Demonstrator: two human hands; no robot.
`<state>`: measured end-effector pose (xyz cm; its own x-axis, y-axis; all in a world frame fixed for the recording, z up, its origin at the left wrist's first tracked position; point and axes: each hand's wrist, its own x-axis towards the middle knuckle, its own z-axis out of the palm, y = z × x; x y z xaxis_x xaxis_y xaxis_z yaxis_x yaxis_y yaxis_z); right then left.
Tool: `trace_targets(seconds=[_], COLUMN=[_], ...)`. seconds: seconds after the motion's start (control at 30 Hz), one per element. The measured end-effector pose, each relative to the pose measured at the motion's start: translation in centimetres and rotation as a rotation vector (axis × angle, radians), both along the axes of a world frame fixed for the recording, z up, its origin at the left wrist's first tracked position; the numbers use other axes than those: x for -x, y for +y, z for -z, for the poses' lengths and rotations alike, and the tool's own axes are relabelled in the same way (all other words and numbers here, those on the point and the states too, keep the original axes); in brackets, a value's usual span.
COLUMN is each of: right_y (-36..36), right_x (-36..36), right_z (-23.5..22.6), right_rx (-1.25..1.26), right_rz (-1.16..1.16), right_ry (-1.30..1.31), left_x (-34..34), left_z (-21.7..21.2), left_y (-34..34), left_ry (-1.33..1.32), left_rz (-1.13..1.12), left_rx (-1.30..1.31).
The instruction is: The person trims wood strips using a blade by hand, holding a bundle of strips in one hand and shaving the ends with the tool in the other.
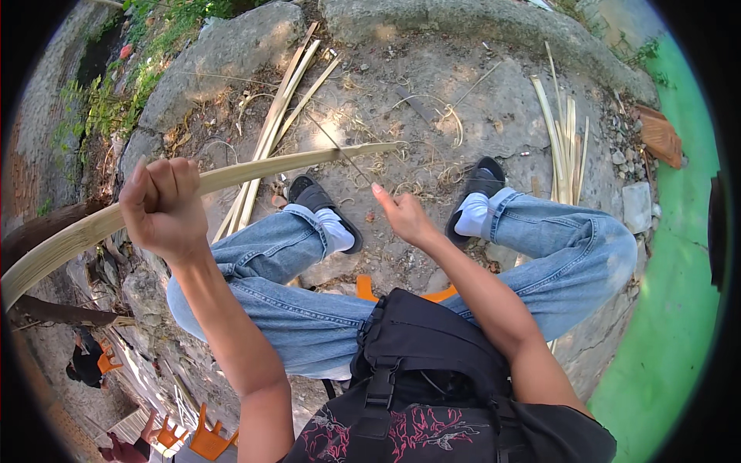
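Observation:
My left hand (166, 208) is raised on the left, its fingers wrapped round a long, pale bamboo strip (262, 166). The strip runs from the left rim of the view, through the fist, to a thin tip above the ground between my feet. My right hand (405, 220) is closed on a knife (349, 158), seen nearly edge-on as a thin dark line. Its blade crosses the strip close to the tip; whether it cuts into the wood I cannot tell. The knife's handle is mostly hidden in my fingers.
Split bamboo strips (289, 92) lie beyond my left foot, and more strips (562, 147) lie right of my right foot. Curled shavings (455, 127) litter the ground. An orange stool (367, 288) shows beneath me. Green ground (664, 309) borders the right; people and orange chairs (208, 441) are lower left.

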<state>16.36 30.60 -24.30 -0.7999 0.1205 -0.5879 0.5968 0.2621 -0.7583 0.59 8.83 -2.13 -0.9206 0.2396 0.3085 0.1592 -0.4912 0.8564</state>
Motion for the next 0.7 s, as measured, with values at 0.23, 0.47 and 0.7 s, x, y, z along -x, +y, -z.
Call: trace_targets(seconds=[0.23, 0.47, 0.7], right_y=[1.1, 2.8, 3.6], right_x=[1.6, 0.4, -0.3], right_z=[0.7, 6.0, 7.2], right_rx=[-0.153, -0.207, -0.194], right_rz=[0.099, 0.174, 0.177], right_ry=[-0.105, -0.134, -0.144], left_x=[0.0, 0.2, 0.4], left_z=[0.1, 0.8, 0.6], left_y=[-0.3, 0.1, 0.1], left_ry=[0.005, -0.019, -0.034], left_rz=[-0.001, -0.043, -0.079], left_rx=[0.016, 0.011, 0.020])
